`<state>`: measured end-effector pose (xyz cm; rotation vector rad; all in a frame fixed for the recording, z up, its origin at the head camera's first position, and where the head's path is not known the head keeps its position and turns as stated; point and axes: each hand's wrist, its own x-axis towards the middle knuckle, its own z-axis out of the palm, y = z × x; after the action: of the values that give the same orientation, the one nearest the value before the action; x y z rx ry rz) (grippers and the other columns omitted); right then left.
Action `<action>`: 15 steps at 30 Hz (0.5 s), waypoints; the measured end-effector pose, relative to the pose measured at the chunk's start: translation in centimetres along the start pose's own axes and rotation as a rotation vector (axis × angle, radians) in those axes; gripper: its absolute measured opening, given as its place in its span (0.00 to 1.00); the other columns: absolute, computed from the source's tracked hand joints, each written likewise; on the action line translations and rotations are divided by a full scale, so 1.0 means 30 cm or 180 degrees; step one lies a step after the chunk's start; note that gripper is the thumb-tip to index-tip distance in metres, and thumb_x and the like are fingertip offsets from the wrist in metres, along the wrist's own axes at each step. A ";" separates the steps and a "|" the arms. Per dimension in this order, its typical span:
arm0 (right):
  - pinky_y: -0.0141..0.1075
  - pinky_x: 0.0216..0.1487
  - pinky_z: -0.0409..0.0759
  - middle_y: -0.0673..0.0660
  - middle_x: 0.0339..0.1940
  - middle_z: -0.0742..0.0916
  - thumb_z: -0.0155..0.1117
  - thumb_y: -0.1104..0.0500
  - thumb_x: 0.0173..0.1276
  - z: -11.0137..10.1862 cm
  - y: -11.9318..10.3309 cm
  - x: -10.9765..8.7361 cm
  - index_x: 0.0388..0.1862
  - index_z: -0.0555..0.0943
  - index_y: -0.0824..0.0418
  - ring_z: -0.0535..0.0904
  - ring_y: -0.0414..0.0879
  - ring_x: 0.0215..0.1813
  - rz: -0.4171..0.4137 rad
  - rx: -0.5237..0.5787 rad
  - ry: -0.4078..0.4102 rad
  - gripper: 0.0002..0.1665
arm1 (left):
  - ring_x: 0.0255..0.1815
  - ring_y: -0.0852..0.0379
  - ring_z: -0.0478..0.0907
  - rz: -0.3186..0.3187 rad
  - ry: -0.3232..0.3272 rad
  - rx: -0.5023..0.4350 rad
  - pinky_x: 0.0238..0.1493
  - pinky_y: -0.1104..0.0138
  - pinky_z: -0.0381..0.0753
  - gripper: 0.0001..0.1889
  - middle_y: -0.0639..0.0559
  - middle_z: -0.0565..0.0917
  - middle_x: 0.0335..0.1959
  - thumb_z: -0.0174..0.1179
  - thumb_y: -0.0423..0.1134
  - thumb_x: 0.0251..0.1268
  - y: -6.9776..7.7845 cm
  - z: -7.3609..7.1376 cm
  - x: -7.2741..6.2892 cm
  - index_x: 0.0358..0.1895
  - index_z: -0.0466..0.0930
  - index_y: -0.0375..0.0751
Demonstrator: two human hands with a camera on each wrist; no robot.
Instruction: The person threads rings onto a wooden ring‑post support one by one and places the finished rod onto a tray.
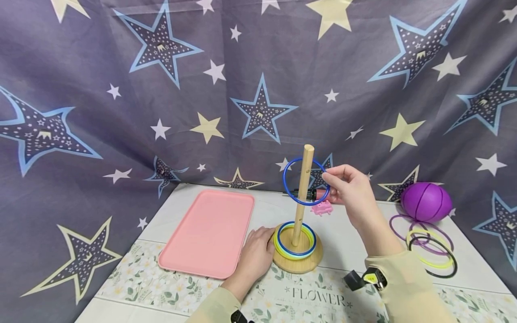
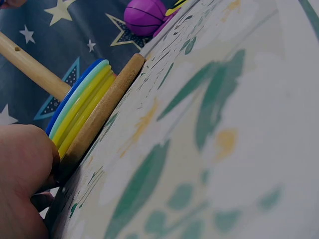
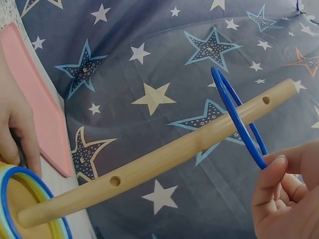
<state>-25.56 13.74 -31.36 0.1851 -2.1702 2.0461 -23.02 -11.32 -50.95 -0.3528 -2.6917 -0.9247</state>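
Observation:
A wooden ring toss stand [image 1: 305,179] rises upright from a round base [image 1: 299,268]. Around the foot of its post lie stacked rings: a blue ring [image 2: 75,92] on top, a pale green one [image 2: 79,94] below it, then yellow [image 2: 82,117]. My left hand [image 1: 257,251] holds the base's left edge, its thumb side close against the stack in the left wrist view. With thumb and fingertips, my right hand [image 1: 350,190] pinches another blue ring [image 3: 233,109]. That ring encircles the upper post, tilted, below the post's top.
Left of the stand lies a pink tray [image 1: 210,233]. Behind the post are a black-and-red tool [image 1: 313,194] and a small pink toy [image 1: 322,207]. At the right sit a purple ball [image 1: 426,202] and loose purple, yellow and black rings [image 1: 454,264]. A starry curtain [image 1: 258,54] hangs behind.

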 end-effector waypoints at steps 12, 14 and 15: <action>0.29 0.29 0.83 0.48 0.34 0.87 0.71 0.62 0.81 0.008 0.097 -0.016 0.53 0.82 0.69 0.76 0.39 0.28 0.0099 0.0049 0.0036 0.11 | 0.80 0.38 0.72 -0.0045 -0.0052 -0.0004 0.87 0.40 0.58 0.21 0.43 0.85 0.68 0.58 0.30 0.81 0.001 -0.001 0.004 0.72 0.82 0.34; 0.28 0.29 0.83 0.48 0.35 0.90 0.70 0.62 0.81 0.009 0.115 -0.019 0.54 0.82 0.69 0.76 0.38 0.27 0.0120 0.0069 0.0027 0.11 | 0.80 0.38 0.72 -0.0060 -0.0074 -0.0003 0.87 0.41 0.58 0.21 0.43 0.85 0.68 0.58 0.30 0.82 0.003 -0.002 0.005 0.72 0.82 0.34; 0.28 0.28 0.82 0.48 0.36 0.91 0.70 0.62 0.81 0.009 0.124 -0.021 0.54 0.82 0.69 0.76 0.38 0.27 0.0134 0.0078 0.0022 0.11 | 0.80 0.39 0.72 -0.0065 -0.0082 0.0002 0.87 0.41 0.58 0.21 0.43 0.85 0.68 0.58 0.30 0.82 0.004 -0.003 0.005 0.73 0.82 0.34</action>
<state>-25.66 13.68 -35.14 0.1361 -2.1639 2.0935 -23.10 -11.26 -50.77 -0.3400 -2.7236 -0.9311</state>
